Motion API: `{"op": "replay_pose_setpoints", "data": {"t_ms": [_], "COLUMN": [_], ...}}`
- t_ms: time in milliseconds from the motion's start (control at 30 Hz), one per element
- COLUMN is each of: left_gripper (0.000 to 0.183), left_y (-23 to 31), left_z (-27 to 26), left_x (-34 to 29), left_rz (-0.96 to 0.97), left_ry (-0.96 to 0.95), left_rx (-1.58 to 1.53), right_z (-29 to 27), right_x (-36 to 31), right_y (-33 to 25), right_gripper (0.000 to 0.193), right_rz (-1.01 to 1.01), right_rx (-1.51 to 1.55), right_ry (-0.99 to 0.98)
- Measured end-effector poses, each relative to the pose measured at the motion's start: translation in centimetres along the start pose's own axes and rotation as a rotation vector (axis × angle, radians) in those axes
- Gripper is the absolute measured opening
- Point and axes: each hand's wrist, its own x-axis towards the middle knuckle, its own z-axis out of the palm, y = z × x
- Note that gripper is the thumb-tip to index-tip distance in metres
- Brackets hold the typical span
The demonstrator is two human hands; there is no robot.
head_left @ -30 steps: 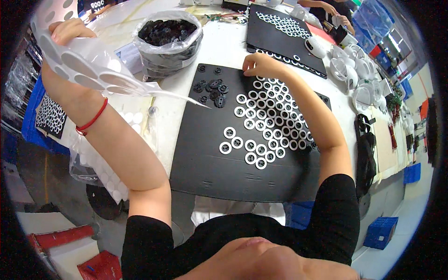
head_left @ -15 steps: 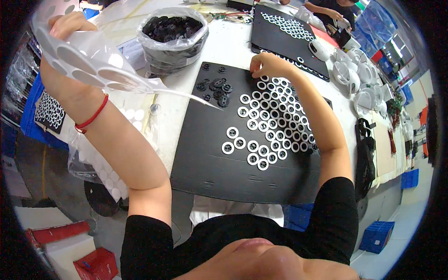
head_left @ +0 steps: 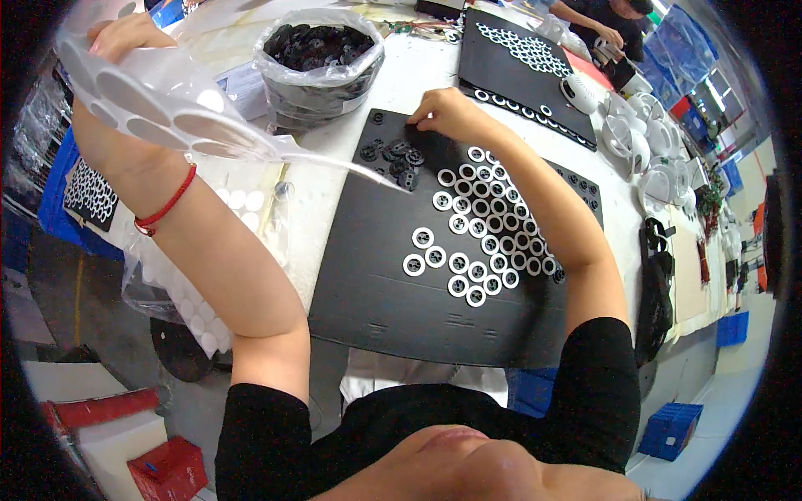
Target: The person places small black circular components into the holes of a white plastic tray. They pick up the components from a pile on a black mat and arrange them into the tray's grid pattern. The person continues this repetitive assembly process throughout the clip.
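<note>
Raised at the far left, my left hand (head_left: 132, 37) is closed on a curled, translucent white sheet (head_left: 219, 127) with rows of large round shapes. The sheet's thin edge hangs over the left part of a black board (head_left: 380, 292). At the far edge of this board, my right hand (head_left: 447, 115) has its fingers pinched together; whatever lies between them is too small or dark to make out. Loose black round parts (head_left: 403, 159) lie just left of and below its fingertips. Many black parts with white rings (head_left: 476, 227) cover the board's middle, partly hidden by my right forearm.
A clear bag full of black parts (head_left: 322, 50) stands beyond the board. Another black board (head_left: 501, 88) with white rings lies at the far right, beside white plastic shells (head_left: 647, 138). White round pieces in clear wrap (head_left: 196, 309) lie left. A co-worker's hand (head_left: 610, 37) shows at the back.
My right hand has shifted left along the board's far edge, away from the ringed parts and toward the loose black parts. My left hand keeps the sheet nearly in place.
</note>
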Motion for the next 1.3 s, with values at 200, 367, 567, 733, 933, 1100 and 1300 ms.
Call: {"op": "replay_pose_setpoints", "data": {"t_ms": [200, 367, 567, 733, 933, 1100, 1300], "left_gripper": [0.008, 0.007, 0.007, 0.007, 0.007, 0.007, 0.007], "left_y": [-0.5, 0.0, -0.3, -0.2, -0.1, 0.1, -0.4], "left_z": [1.8, 1.7, 1.7, 1.4, 1.1, 0.9, 0.4], "left_x": [0.2, 0.0, 0.1, 0.2, 0.1, -0.2, -0.3], "left_rz": [0.072, 0.043, 0.116, 0.122, 0.155, 0.244, 0.609], "left_ry": [0.256, 0.247, 0.239, 0.226, 0.213, 0.231, 0.357], "left_rx": [-0.046, -0.042, -0.011, 0.001, 0.051, 0.127, 0.513], "right_z": [-2.5, -2.8, -2.7, -1.0, 2.1, 0.8, -1.4], "right_x": [-1.4, -1.6, -1.1, 1.9, 5.0, 4.1, 1.7], "right_y": [0.3, 0.9, 1.3, -0.2, -0.9, 0.5, 0.8], "right_gripper": [0.015, 0.014, 0.012, 0.013, 0.022, 0.02, 0.021], "right_rz": [0.295, 0.263, 0.22, 0.08, -0.064, 0.013, 0.049], "right_rx": [0.195, 0.148, 0.166, 0.088, 0.018, 0.006, -0.017], "right_ry": [-0.158, -0.21, -0.229, -0.074, 0.029, -0.081, -0.173]}}
